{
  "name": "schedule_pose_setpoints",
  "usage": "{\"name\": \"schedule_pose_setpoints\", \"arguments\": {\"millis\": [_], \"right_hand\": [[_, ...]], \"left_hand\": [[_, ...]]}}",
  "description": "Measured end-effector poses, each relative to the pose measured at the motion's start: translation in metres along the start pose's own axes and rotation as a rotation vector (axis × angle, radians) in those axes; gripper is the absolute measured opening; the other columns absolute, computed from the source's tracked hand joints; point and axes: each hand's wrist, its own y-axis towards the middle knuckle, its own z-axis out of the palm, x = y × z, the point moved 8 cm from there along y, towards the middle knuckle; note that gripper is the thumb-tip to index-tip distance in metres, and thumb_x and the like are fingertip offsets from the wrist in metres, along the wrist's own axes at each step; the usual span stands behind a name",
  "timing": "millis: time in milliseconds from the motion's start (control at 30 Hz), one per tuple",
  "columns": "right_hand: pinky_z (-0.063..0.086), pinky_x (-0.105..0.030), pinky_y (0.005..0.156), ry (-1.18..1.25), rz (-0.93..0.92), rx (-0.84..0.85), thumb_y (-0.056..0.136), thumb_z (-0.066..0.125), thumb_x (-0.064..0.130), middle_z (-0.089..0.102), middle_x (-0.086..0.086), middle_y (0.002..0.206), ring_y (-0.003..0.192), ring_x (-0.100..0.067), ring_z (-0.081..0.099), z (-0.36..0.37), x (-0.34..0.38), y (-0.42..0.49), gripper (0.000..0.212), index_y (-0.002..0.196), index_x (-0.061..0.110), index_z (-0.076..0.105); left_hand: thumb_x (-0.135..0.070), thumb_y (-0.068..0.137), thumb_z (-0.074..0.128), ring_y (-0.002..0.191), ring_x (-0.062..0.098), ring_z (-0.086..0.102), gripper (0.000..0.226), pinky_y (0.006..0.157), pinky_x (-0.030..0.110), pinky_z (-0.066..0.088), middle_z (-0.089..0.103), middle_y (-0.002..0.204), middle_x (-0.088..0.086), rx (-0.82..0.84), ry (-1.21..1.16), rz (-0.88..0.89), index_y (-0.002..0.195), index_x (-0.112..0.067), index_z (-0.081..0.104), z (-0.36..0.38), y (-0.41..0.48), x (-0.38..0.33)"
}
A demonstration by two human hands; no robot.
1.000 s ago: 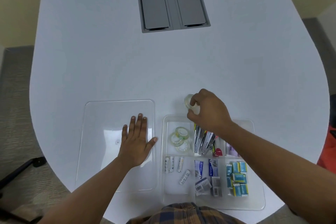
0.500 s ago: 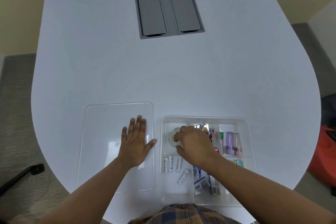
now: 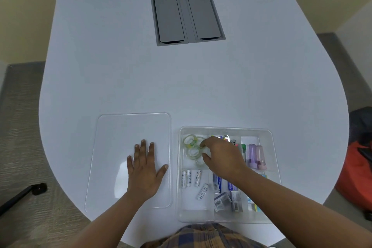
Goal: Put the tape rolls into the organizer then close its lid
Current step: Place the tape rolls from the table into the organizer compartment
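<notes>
Now our right hand (image 3: pixel 220 156) reaches into the clear plastic compartmented organizer (image 3: pixel 225 130), fingers curled loosely among the transparent tape rolls (image 3: pixel 192 147) in its far-left compartment; we cannot tell whether they grip one. Our left hand (image 3: pixel 144 171) lies flat, fingers spread, on the clear flat lid (image 3: pixel 120 127) beside it on the white surface (image 3: pixel 181 78).

Even soft light, wide-angle edge warping

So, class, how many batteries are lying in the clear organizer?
4, all in the front-left compartment: three side by side, one tilted nearer the person. None seems hidden.
</notes>
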Motion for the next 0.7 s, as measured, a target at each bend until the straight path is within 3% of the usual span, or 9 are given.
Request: {"name": "schedule_pose_setpoints", "arguments": {"millis": [167, 367, 467, 700], "right_hand": [[0.049, -0.034, 0.078, -0.051, 0.038, 0.045, 0.089, 0.056, 0.028, 0.062, 0.005, 0.126, 0.104, -0.024, 0.064, 0.007, 0.001, 0.008, 0.043, 0.132, 0.030, 0.050], [0.051, -0.037, 0.072, -0.151, 0.010, 0.113, 0.089, 0.055, 0.019, 0.064, 0.002, 0.116, 0.096, -0.028, 0.065, 0.014, 0.007, 0.019, 0.063, 0.143, 0.037, 0.029], [0.052, -0.038, 0.074, -0.212, -0.022, 0.148, 0.086, 0.056, 0.011, 0.060, 0.003, 0.115, 0.095, -0.030, 0.065, 0.017, 0.009, 0.023, 0.064, 0.140, 0.040, 0.036], [0.051, -0.035, 0.072, -0.224, -0.035, 0.109, 0.086, 0.057, 0.010, 0.065, 0.001, 0.105, 0.089, -0.028, 0.066, 0.016, 0.009, 0.026, 0.040, 0.120, 0.031, 0.058]], "left_hand": [[-0.073, 0.078, -0.004, 0.140, 0.022, -0.032, 0.088, 0.115, 0.053, -0.011, -0.031, 0.154, 0.003, 0.086, 0.015, -0.006, 0.145, -0.020, -0.023, 0.009, -0.004, 0.000], [-0.081, 0.066, -0.018, 0.133, 0.020, -0.041, 0.097, 0.113, 0.052, -0.016, -0.042, 0.147, 0.000, 0.171, -0.007, 0.013, 0.139, -0.020, -0.033, 0.010, 0.000, 0.000], [-0.082, 0.061, -0.023, 0.133, 0.020, -0.042, 0.100, 0.112, 0.052, -0.017, -0.044, 0.145, 0.000, 0.197, -0.010, 0.014, 0.138, -0.020, -0.034, 0.011, 0.001, -0.002], [-0.082, 0.061, -0.023, 0.131, 0.020, -0.044, 0.099, 0.112, 0.052, -0.018, -0.045, 0.145, 0.000, 0.223, 0.001, 0.014, 0.137, -0.021, -0.036, 0.009, 0.000, -0.003]]}}
